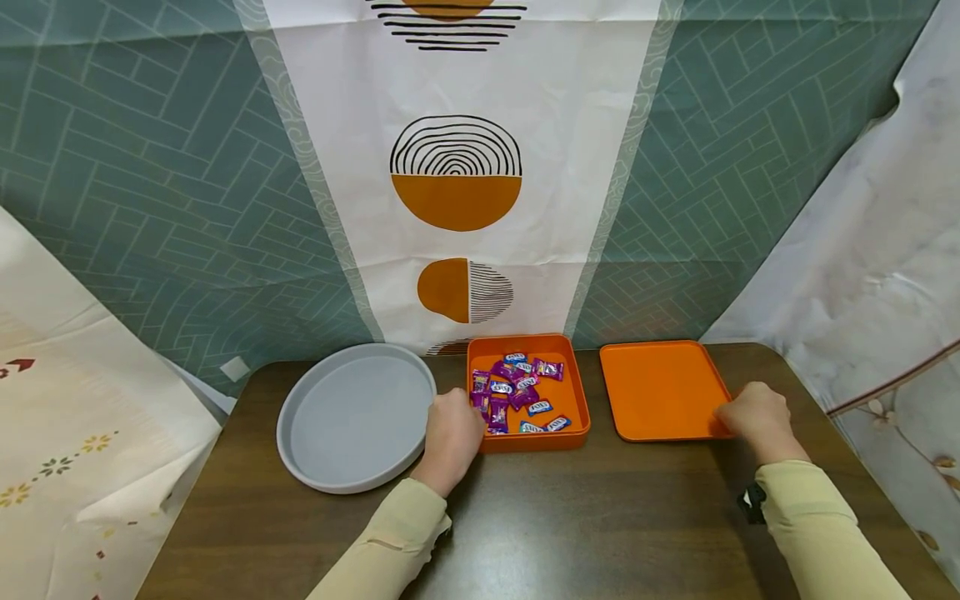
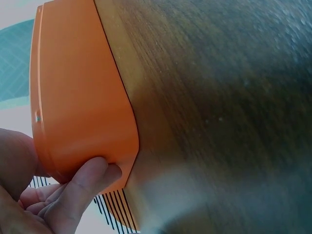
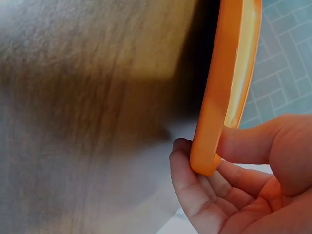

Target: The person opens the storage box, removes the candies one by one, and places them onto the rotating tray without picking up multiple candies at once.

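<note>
An orange box [image 1: 534, 443] stands on the table with several small wrapped candies [image 1: 517, 387] inside, some purple, some blue and white. My left hand [image 1: 453, 429] grips its near left corner. In the left wrist view, fingers [image 2: 90, 175] lie against the outside of the orange wall [image 2: 78, 87]. Farther right is a flat orange lid [image 1: 663, 387] with a thin raised rim. Its near right corner is held by my right hand [image 1: 757, 417]. The right wrist view shows the lid's edge [image 3: 219, 87] between thumb and fingers, with dark shadow beside it.
A round grey tray [image 1: 356, 417] lies left of the box, close to my left hand. The dark wooden table [image 1: 540, 533] extends toward me. Behind it hangs a patterned cloth [image 1: 465, 292], and pale cloths hang at both sides.
</note>
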`<action>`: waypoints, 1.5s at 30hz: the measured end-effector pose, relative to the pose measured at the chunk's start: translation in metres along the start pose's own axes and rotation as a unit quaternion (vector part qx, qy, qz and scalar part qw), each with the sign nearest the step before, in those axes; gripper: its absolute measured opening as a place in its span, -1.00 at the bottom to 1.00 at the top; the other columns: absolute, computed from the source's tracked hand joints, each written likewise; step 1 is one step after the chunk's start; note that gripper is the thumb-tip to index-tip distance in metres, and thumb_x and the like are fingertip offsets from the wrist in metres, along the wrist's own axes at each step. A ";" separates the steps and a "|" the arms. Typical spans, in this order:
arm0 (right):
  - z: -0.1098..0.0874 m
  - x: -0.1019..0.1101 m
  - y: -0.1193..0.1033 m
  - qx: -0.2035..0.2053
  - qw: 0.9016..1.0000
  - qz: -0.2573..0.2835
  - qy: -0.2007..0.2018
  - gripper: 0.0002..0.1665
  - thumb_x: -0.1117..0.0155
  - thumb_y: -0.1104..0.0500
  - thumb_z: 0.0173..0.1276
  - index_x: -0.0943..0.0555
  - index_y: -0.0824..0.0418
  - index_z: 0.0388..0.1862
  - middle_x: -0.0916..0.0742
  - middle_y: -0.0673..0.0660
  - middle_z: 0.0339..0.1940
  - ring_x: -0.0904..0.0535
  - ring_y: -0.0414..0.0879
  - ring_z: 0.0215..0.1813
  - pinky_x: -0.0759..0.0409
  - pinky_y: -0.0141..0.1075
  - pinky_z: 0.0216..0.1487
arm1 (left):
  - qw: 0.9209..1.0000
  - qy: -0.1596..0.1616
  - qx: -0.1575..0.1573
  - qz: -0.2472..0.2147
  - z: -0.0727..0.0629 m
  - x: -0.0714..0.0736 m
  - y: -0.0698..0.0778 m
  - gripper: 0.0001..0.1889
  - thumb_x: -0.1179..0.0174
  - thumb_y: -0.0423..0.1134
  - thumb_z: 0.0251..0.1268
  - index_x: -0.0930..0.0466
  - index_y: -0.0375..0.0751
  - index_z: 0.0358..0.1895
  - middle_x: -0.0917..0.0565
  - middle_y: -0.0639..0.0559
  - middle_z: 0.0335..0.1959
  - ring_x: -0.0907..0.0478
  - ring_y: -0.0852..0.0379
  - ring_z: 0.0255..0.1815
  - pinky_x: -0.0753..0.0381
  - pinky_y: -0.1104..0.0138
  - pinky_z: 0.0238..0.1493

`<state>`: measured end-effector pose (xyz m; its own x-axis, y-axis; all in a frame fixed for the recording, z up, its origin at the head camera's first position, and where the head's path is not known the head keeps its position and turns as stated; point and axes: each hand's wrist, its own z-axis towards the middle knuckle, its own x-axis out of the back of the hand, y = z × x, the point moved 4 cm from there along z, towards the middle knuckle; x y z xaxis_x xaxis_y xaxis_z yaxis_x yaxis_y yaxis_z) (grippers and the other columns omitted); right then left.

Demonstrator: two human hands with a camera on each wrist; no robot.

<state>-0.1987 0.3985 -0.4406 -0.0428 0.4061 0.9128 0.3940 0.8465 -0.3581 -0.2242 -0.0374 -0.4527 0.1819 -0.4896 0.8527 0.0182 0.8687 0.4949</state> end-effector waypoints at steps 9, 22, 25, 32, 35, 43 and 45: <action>0.003 -0.005 0.006 0.000 1.000 -0.012 0.015 -0.65 -0.21 0.06 0.01 -0.55 0.39 -0.54 -0.58 0.33 -0.53 -0.44 0.18 -0.48 -0.41 -0.15 -0.53 | 1.000 -0.009 0.001 -0.010 -0.002 0.001 0.000 -0.85 -0.18 -0.33 0.11 -0.66 -0.35 -0.49 -0.69 -0.15 -0.55 -0.64 0.02 -0.61 -0.60 0.30 -0.66; 0.001 -0.005 0.000 -0.036 0.999 -0.038 -0.004 -0.42 -0.23 -0.07 0.06 -0.55 0.46 -0.24 -0.59 0.52 -0.28 -0.50 0.25 -0.40 -0.43 -0.11 -0.60 | 1.000 0.004 -0.009 0.002 0.001 0.004 0.002 -0.85 -0.20 -0.33 0.11 -0.67 -0.36 -0.47 -0.70 -0.17 -0.54 -0.66 -0.01 -0.59 -0.62 0.29 -0.63; -0.003 -0.002 -0.009 -0.032 0.999 -0.043 -0.003 -0.36 -0.25 -0.13 0.08 -0.54 0.47 -0.22 -0.60 0.53 -0.26 -0.51 0.26 -0.39 -0.42 -0.11 -0.61 | 1.000 0.009 -0.013 0.001 0.001 0.005 0.002 -0.85 -0.19 -0.33 0.10 -0.66 -0.36 -0.50 -0.69 -0.17 -0.55 -0.65 -0.01 -0.59 -0.61 0.27 -0.65; -0.018 0.010 -0.058 0.024 0.999 -0.034 0.034 -0.32 -0.26 -0.18 0.14 -0.54 0.47 -0.20 -0.62 0.53 -0.22 -0.55 0.27 -0.41 -0.45 -0.11 -0.62 | 1.000 0.016 -0.023 0.007 0.001 0.007 0.004 -0.85 -0.20 -0.34 0.07 -0.65 -0.36 -0.54 -0.68 -0.17 -0.58 -0.65 -0.02 -0.59 -0.60 0.26 -0.66; -0.025 0.010 -0.083 0.069 0.996 -0.019 0.058 -0.30 -0.26 -0.14 0.16 -0.53 0.50 -0.07 -0.62 0.52 -0.11 -0.57 0.32 -0.31 -0.54 -0.01 -0.46 | 1.000 0.011 -0.015 0.003 0.000 0.007 0.004 -0.85 -0.21 -0.33 0.08 -0.66 -0.36 -0.52 -0.69 -0.17 -0.57 -0.65 -0.02 -0.60 -0.60 0.27 -0.66; -0.039 -0.008 -0.131 0.128 0.990 0.029 0.056 -0.32 -0.21 -0.06 0.26 -0.48 0.49 0.11 -0.58 0.46 0.10 -0.56 0.29 -0.08 -0.54 0.06 -0.13 | 1.000 0.006 -0.017 -0.002 -0.001 0.004 0.001 -0.85 -0.20 -0.35 0.09 -0.65 -0.36 -0.54 -0.68 -0.16 -0.59 -0.65 -0.01 -0.62 -0.58 0.30 -0.70; -0.041 -0.015 -0.140 0.133 0.990 0.035 0.044 -0.32 -0.19 -0.06 0.28 -0.48 0.48 0.13 -0.57 0.43 0.13 -0.57 0.28 -0.03 -0.55 0.08 -0.07 | 1.000 0.004 -0.017 -0.001 -0.001 0.002 0.001 -0.85 -0.21 -0.34 0.09 -0.65 -0.36 -0.53 -0.68 -0.16 -0.59 -0.65 0.00 -0.62 -0.57 0.31 -0.70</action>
<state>-0.2156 0.2599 -0.3960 0.0608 0.4451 0.8934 0.1372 0.8829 -0.4491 -0.2226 -0.0374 -0.4504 0.1900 -0.4904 0.8505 0.0519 0.8701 0.4901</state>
